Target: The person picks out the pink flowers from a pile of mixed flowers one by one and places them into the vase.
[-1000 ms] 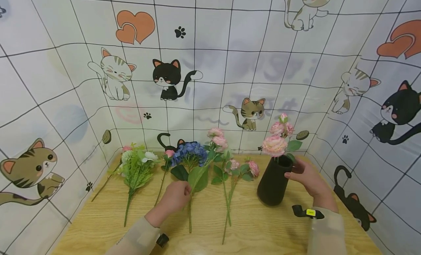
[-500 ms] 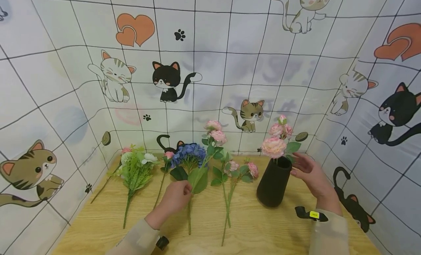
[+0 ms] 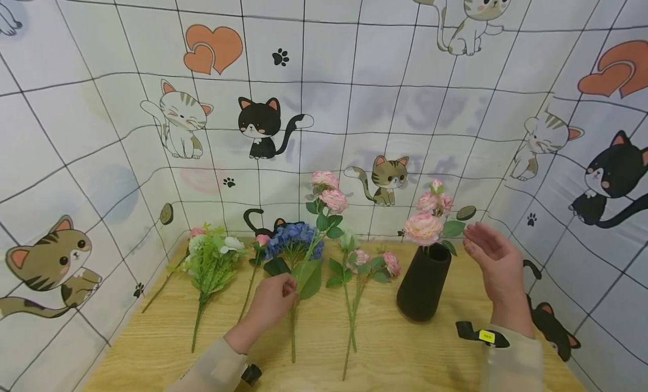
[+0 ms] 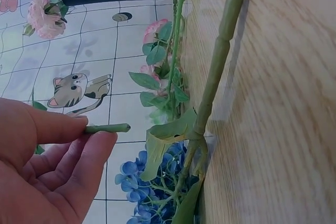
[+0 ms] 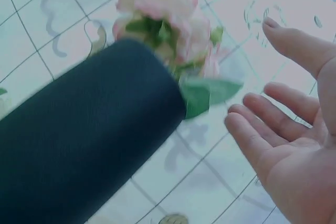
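Left hand (image 3: 271, 303) pinching, right hand (image 3: 496, 262) loosely spread, empty at right, a pink rose (image 3: 332, 201) is being held mid-frame by its stem end (image 4: 113, 128), top-heavy twisting being risked!

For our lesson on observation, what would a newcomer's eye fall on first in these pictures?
Probably the black vase right of centre on the wooden table, holding pink peony-like blooms. Next, perhaps, the blue hydrangea left of centre, beyond the left hand, which pinches a pink-flowered stem. Behind, cartoon cats dot the white gridded backdrop.
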`<state>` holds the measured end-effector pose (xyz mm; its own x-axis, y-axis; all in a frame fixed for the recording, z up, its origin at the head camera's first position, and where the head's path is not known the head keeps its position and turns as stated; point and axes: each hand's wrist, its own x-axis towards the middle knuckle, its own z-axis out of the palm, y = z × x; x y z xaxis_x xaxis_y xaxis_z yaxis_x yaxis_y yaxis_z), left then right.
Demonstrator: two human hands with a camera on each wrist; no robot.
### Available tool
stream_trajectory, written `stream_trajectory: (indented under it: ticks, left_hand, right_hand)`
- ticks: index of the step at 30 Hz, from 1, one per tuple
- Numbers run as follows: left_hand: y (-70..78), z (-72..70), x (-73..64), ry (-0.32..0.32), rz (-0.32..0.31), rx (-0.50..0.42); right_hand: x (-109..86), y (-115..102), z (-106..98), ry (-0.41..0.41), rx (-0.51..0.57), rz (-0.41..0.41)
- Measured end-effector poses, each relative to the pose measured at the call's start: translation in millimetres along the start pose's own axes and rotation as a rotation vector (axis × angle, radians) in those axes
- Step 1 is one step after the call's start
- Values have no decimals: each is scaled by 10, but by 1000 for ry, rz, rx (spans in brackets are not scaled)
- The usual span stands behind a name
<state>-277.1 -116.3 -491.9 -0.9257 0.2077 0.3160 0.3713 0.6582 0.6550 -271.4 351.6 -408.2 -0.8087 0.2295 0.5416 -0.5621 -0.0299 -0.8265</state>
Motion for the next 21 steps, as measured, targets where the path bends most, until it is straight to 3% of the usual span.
stream_trajectory:
  ticks: [6,10,14,21]
  left_hand:
    - [21,-10,-10,10,-16,-28]
    - [31,-9,-12,14,-10,-50]
    - [34,-3,-13,19,7,-55]
    - [63,2,-22,32,29,-50]
  right_hand:
    - [-30,-238,260,157,50,-105]
    - [-83,-391,449,192,88,-173]
    - [-154,-493,629,168,68,-210]
    - [-276,-558,937,44,150,-243]
